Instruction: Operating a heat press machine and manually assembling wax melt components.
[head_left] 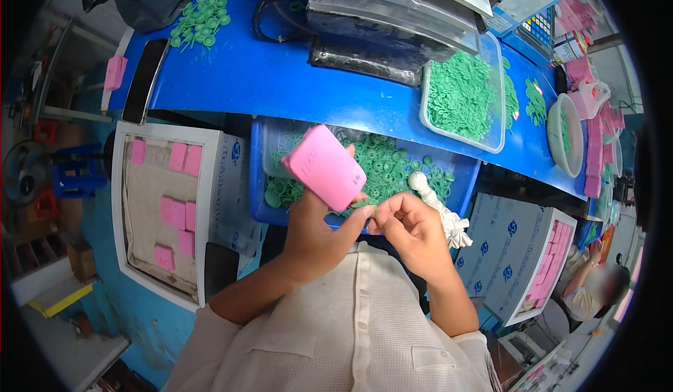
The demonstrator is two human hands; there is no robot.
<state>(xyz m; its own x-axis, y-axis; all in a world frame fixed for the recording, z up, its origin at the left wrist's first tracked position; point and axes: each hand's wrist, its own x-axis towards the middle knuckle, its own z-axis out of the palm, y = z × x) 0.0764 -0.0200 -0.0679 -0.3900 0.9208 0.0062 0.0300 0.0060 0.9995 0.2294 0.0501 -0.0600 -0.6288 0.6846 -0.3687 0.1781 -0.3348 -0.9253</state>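
One pink block (327,169) above one blue tub (465,186)
The left hand (315,241) grips the block; the right hand (415,232) pinches a small green piece (376,210), its shape hard to make out. The tub's green parts (382,162), past counting, are partly hidden by block and hands. Beyond the tub, one clear container (499,112) stands on the table (224,77).

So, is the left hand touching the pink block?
Touching. The head view shows the left hand holding up the pink block, a fingertip showing past its right edge.
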